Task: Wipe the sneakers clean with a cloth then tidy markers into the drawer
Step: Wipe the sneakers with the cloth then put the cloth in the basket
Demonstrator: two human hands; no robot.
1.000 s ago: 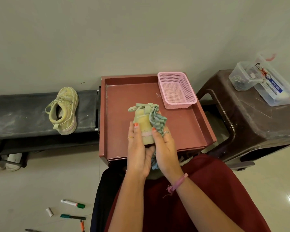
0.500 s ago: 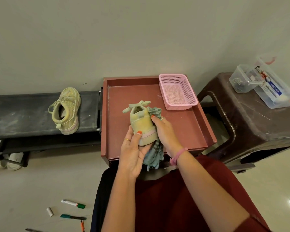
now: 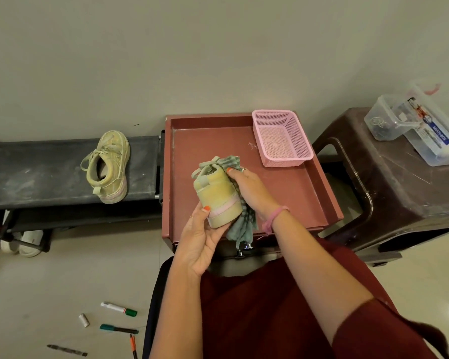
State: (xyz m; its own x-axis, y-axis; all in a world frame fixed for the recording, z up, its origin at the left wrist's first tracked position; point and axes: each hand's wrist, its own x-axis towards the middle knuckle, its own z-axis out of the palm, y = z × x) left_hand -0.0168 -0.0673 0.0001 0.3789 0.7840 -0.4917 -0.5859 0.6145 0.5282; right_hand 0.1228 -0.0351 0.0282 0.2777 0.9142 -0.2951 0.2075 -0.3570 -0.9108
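Observation:
My left hand (image 3: 201,242) grips a pale yellow sneaker (image 3: 216,193) by its heel, over the front of the red-brown drawer unit top (image 3: 290,193). My right hand (image 3: 249,189) holds a green checked cloth (image 3: 241,221) against the sneaker's right side; the cloth hangs down below the wrist. The second sneaker (image 3: 109,167) lies on the dark bench (image 3: 36,174) at the left. Several markers lie on the floor at the lower left: a white one with a green cap (image 3: 118,308), a dark green one (image 3: 118,329), an orange one (image 3: 132,345) and a dark one (image 3: 66,350).
A pink mesh basket (image 3: 283,138) stands at the back right of the drawer unit top. A brown plastic stool (image 3: 399,193) at the right carries clear plastic boxes (image 3: 415,130). Drawer knobs (image 3: 244,248) show below the cloth. A small white spool (image 3: 84,320) lies by the markers.
My right hand with the cloth has slid up along the sneaker's right side toward the laces. My left hand has tilted the sneaker slightly left while holding its heel.

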